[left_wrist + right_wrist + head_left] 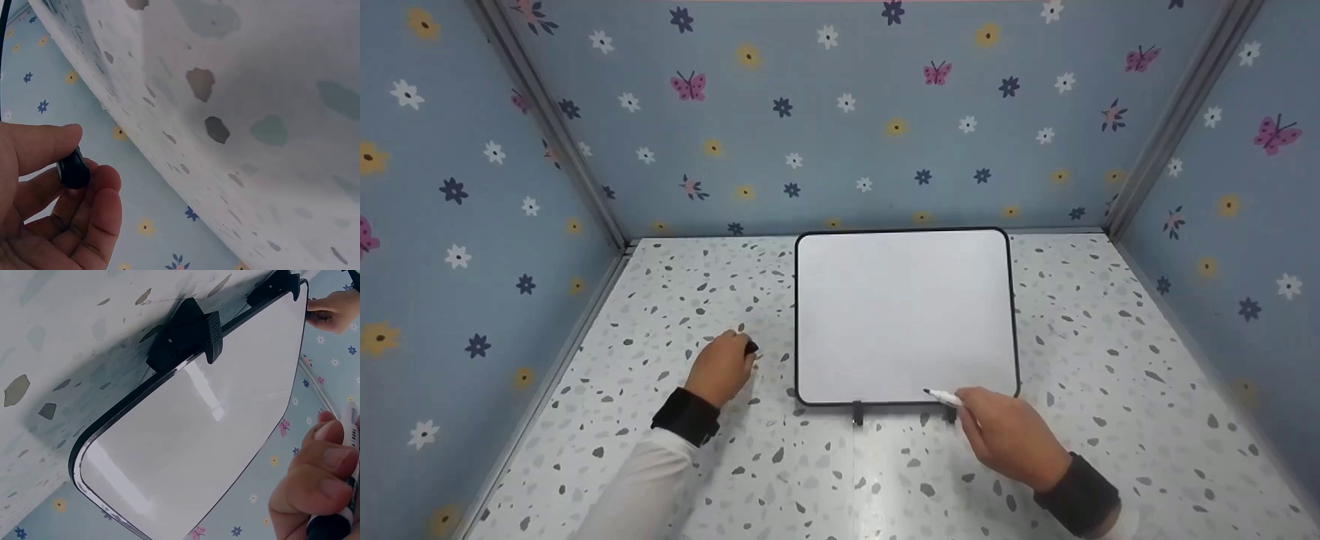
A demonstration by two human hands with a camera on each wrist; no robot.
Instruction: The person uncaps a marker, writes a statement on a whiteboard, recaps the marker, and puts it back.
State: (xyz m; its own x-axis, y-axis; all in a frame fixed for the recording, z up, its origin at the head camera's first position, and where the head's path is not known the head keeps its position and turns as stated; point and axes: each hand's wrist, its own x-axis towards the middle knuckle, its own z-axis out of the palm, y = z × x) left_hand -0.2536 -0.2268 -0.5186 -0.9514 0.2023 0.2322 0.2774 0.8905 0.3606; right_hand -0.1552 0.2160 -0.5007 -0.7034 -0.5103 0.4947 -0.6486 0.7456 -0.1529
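Note:
A blank whiteboard (907, 315) with a thin black rim stands tilted back in the middle of the table. Before its lower right corner, my right hand (1011, 435) grips a white marker (944, 397), its dark tip bare and pointing left close to the lower edge. Well left of the board, my left hand (721, 370) pinches a small black marker cap (74, 171) between thumb and fingers. In the right wrist view, fingers (320, 489) wrap the marker's barrel beside the board face.
Black clips (191, 337) of the stand hold the board's lower edge. The speckled table (810, 480) is walled at the back and both sides by blue flowered panels (847, 75). Grey metal posts (562, 127) mark the corners.

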